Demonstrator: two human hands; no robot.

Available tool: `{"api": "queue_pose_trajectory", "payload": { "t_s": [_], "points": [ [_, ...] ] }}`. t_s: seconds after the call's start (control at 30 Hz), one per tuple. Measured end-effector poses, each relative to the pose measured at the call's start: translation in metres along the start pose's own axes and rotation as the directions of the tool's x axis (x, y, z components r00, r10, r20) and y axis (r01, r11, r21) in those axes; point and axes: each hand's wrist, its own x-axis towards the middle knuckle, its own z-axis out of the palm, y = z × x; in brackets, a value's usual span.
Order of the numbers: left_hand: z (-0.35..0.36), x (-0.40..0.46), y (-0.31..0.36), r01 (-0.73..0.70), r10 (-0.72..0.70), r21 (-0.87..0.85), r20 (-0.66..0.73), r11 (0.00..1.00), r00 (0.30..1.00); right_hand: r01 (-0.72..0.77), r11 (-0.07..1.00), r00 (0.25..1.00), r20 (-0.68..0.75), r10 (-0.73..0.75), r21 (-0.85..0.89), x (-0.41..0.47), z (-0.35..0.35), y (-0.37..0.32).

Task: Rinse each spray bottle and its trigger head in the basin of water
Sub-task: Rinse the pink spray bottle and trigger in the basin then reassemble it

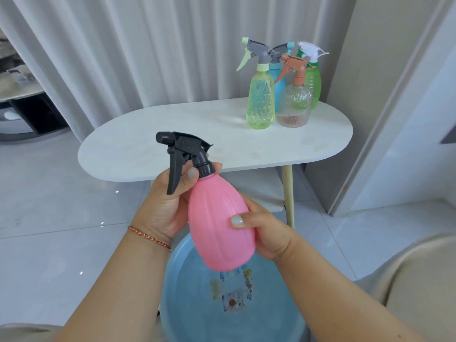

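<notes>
I hold a pink spray bottle point(219, 225) tilted above a blue basin point(182, 292) of water on the floor. Its black trigger head point(183, 154) is screwed on. My left hand point(165, 206) grips the black collar at the bottle's neck, thumb and fingers curled round it. My right hand point(266, 230) grips the pink body from the right side. On the white oval table point(153, 146) stand several other bottles: a yellow-green one point(261, 99), a clear one with an orange head point(294, 104), a blue one point(277, 80) and a green one point(313, 82) behind.
The table's wooden leg point(288, 193) stands just beyond the basin. White curtains point(148, 45) hang behind the table. A beige cushion or seat edge point(407, 280) lies at the lower right. Pale glossy floor tiles point(49, 243) spread to the left.
</notes>
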Motion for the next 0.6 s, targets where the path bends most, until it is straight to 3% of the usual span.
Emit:
{"api": "queue_pose_trajectory", "payload": {
  "t_s": [0.17,0.27,0.37,0.43,0.5,0.53,0.6],
  "points": [
    [0.009,-0.004,0.005,-0.017,0.031,-0.081,0.179,0.997,0.983,-0.113,0.962,0.961,0.274,0.042,0.25,0.001,0.001,0.007],
    [0.014,-0.004,0.005,-0.006,0.015,-0.051,0.174,0.999,0.985,-0.142,0.945,0.937,0.347,0.032,0.296,-0.002,-0.002,0.008],
    [0.013,0.001,0.004,-0.025,0.025,-0.013,0.024,1.0,0.999,-0.118,0.972,0.978,0.192,0.078,0.203,-0.004,-0.012,-0.002],
    [0.013,0.004,0.005,-0.058,0.061,0.044,-0.065,0.997,0.996,-0.04,0.997,0.996,-0.088,0.034,-0.066,-0.003,-0.018,-0.016],
    [0.019,0.005,0.005,-0.059,0.096,0.228,-0.156,0.972,0.983,0.036,0.956,0.912,-0.381,-0.151,-0.292,-0.004,-0.023,-0.032],
    [0.023,0.008,0.004,-0.046,0.117,0.316,-0.209,0.948,0.971,0.099,0.942,0.865,-0.44,-0.24,-0.32,-0.005,-0.023,-0.043],
    [0.028,0.012,0.002,-0.037,0.169,0.393,-0.306,0.919,0.937,0.186,0.911,0.853,-0.4,-0.336,-0.367,-0.009,-0.014,-0.066]
  ]
}}
